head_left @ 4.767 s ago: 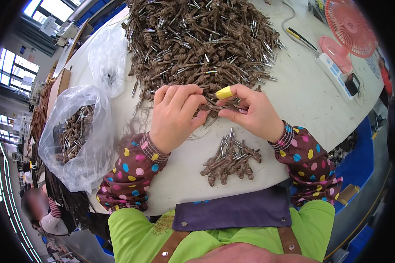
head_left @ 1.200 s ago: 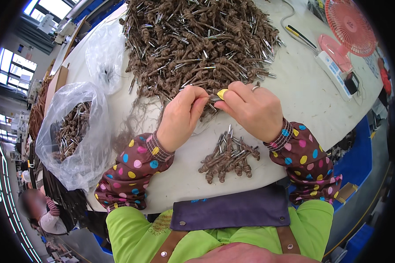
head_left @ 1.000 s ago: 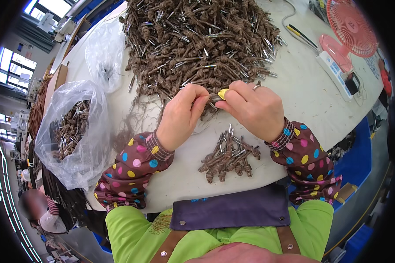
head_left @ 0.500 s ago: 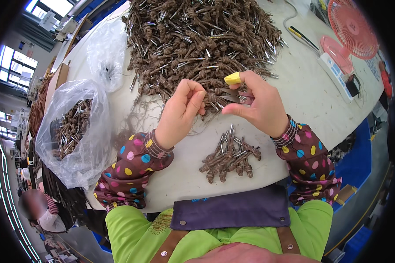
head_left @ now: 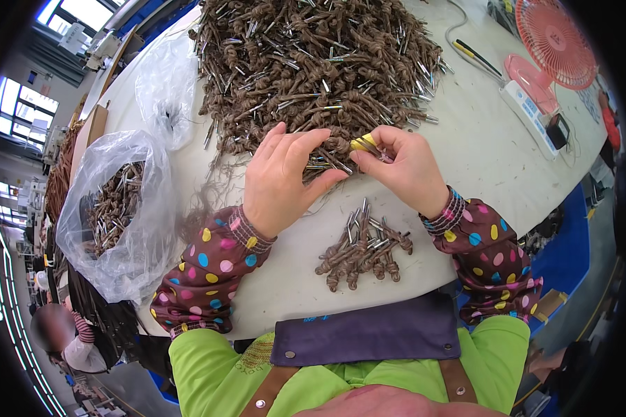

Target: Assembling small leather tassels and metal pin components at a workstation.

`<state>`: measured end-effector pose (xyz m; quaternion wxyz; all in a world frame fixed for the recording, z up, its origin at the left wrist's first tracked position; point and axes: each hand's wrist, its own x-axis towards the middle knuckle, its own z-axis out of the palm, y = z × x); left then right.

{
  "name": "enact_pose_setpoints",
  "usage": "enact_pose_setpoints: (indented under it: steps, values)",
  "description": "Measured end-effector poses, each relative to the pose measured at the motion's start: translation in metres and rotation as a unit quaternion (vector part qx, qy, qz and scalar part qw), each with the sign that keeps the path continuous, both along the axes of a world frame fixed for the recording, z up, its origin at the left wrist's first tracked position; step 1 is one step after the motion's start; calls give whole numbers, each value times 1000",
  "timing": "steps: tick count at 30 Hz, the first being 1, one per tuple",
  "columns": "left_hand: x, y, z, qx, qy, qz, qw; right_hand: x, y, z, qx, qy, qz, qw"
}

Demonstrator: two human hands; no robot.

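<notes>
1. A worker's left hand [head_left: 278, 181] arches over the near edge of a heap of brown knotted cords [head_left: 313, 76], its thumb and fingers spread apart; whether the fingertips touch a cord cannot be told
2. The right hand [head_left: 410, 170], a yellow cover [head_left: 362, 143] on its index fingertip, closes finger and thumb around small snips [head_left: 381, 151], mostly hidden by the grip, just beside the heap's front edge
3. The heap, bristling with silvery metal tips, fills the far middle of a pale table [head_left: 285, 292]
4. Nearer the worker, between the two forearms, a small cluster of knotted cords [head_left: 362, 251] lies well apart from the heap, most of its metal tips pointing away from the body
5. At left, an open clear plastic bag [head_left: 156, 233] holds more cords of the same kind, with another clear bag [head_left: 167, 87] lying flatter beyond it
6. At right, a pink fan [head_left: 556, 38] stands behind a white power strip [head_left: 532, 115]
7. Polka-dot oversleeves [head_left: 212, 271] cover the forearms above a purple apron [head_left: 368, 330] and a lime-green top [head_left: 209, 361]
</notes>
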<state>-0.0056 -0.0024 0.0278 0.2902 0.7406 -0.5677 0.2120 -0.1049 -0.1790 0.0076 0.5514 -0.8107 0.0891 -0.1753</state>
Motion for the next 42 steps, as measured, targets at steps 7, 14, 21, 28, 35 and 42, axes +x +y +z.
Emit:
enact_pose_setpoints:
  steps: [7,14,21,28,35,42]
  values:
    - [4,-3,-6,-17,-45,-6,999,2,0,-8,41,9,11,999]
    - [7,2,1,-16,-104,-25,994,1,1,-4,159,48,110,980]
    - [5,-2,-1,-24,13,-74,997,-5,-2,0,156,76,159,972]
    - [7,-1,-4,3,17,-88,996,-9,-6,15,-195,-75,39,977]
    - [6,-2,-9,38,8,-106,994,-11,-5,13,-330,-109,62,936]
    - [6,-1,-11,56,6,-117,991,-12,-4,12,-389,-129,57,910]
